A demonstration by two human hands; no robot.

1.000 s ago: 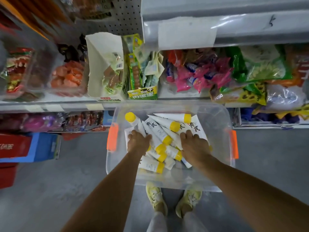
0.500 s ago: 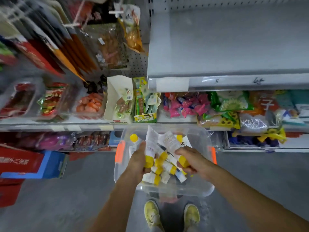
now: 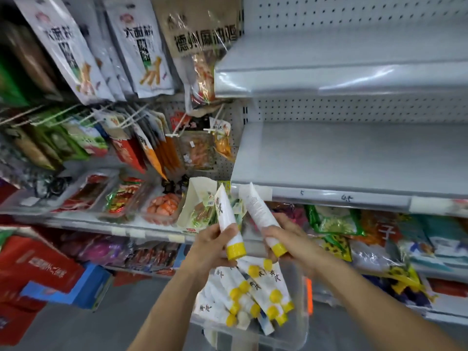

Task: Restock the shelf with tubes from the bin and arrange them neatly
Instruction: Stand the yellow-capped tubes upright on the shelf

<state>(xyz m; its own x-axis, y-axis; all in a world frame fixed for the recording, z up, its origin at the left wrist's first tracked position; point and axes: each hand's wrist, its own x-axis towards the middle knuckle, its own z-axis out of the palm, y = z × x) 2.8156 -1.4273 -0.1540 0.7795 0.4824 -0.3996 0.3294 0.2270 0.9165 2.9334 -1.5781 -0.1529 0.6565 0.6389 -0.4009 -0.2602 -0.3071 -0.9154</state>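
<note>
Left hand (image 3: 215,245) has its fingers curled round the left tube (image 3: 225,214), gripping low, just above the yellow cap. The tube is white with black characters, cap end down and crimped end up, top leaning a bit left. Right hand (image 3: 286,239) does the same with the right tube (image 3: 258,211): fingers wrapped near the yellow cap, crimped end up, small print facing out. The two tubes are side by side with a gap between them, not touching.

Both are held above the bin (image 3: 301,312), which is clear plastic, directly below the hands, with an orange latch (image 3: 308,292) on its right side. Loose tubes (image 3: 253,292) lie piled in it, same white bodies and yellow caps, criss-crossed at mixed angles.

A grey metal shelf (image 3: 342,158) sits up and to the right of the hands, with a perforated back panel. The crimped tip of the right tube overlaps the left end of its price strip (image 3: 347,197), which has handwritten marks on it. An upper shelf (image 3: 329,54) above is the same grey.

On the left, snack packets (image 3: 141,54) hang on pegs, with trays of packaged food on the ledge below. Bagged snacks fill the level under the grey shelf. A red carton (image 3: 33,264) and a blue box (image 3: 83,287) sit low on the left, by the grey floor (image 3: 101,325). Edges of the view are motion-blurred.
</note>
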